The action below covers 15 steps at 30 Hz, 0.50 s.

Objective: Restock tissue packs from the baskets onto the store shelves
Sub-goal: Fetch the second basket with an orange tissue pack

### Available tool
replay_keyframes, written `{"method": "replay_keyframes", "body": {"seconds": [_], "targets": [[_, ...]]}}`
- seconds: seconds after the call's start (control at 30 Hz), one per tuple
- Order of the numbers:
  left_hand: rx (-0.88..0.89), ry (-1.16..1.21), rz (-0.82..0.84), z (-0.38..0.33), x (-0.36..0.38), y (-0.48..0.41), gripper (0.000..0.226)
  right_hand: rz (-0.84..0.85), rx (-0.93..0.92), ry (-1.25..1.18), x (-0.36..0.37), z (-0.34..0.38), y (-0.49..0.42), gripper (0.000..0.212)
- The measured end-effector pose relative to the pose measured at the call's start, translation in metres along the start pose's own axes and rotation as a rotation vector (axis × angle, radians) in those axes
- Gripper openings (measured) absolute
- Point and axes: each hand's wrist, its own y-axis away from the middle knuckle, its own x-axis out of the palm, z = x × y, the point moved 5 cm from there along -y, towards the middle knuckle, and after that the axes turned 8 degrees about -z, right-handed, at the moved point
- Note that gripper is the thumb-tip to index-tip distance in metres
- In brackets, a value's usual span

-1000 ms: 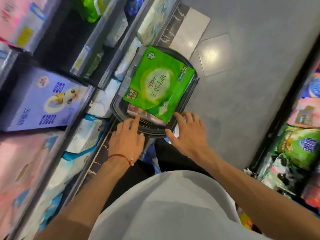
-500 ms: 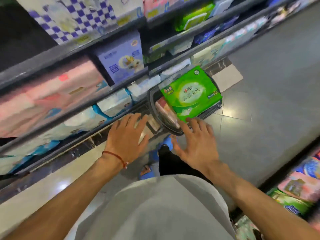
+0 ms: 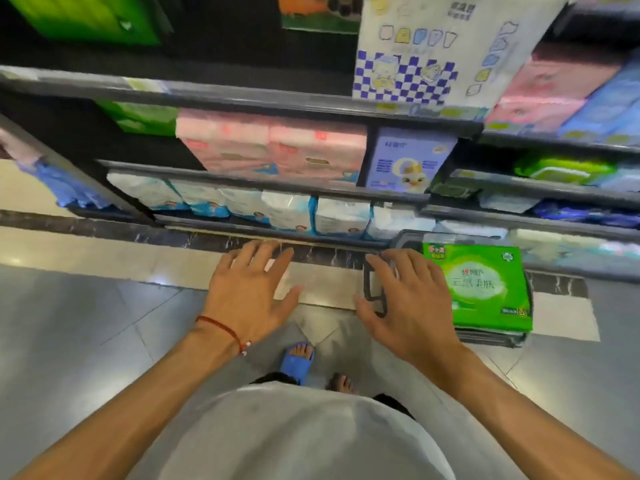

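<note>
Well, the left hand [image 3: 249,292] and right hand [image 3: 405,301] spread wide, holding nothing, near the green tissue pack [image 3: 485,285] marked "M".

The floor [image 3: 86,341] is glossy grey tile, and along its far edge a cream tile band [image 3: 104,258] runs beside a dark veined marble strip [image 3: 104,225]. Near the floor's bottom centre stands a foot in a blue slipper [image 3: 298,362], with a bare foot [image 3: 341,382] just beside it on the right. A white shirt [image 3: 304,438] fills the lower edge, and a red cord bracelet [image 3: 221,329] circles a wrist.
</note>
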Motion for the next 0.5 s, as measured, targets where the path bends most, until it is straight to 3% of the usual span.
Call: {"method": "replay_keyframes", "body": {"seconds": [0.3,0.5], "targets": [[-0.490,-0.025,0.011,0.033,-0.025,0.128,0.067,0.124,-0.398,-0.084,0.018,0.078,-0.011,0.062],[-0.692,-0.042,0.019,0.078,-0.031,0.197,0.069,0.149,-0.550,-0.112,0.024,0.170,-0.017,0.062]]}}
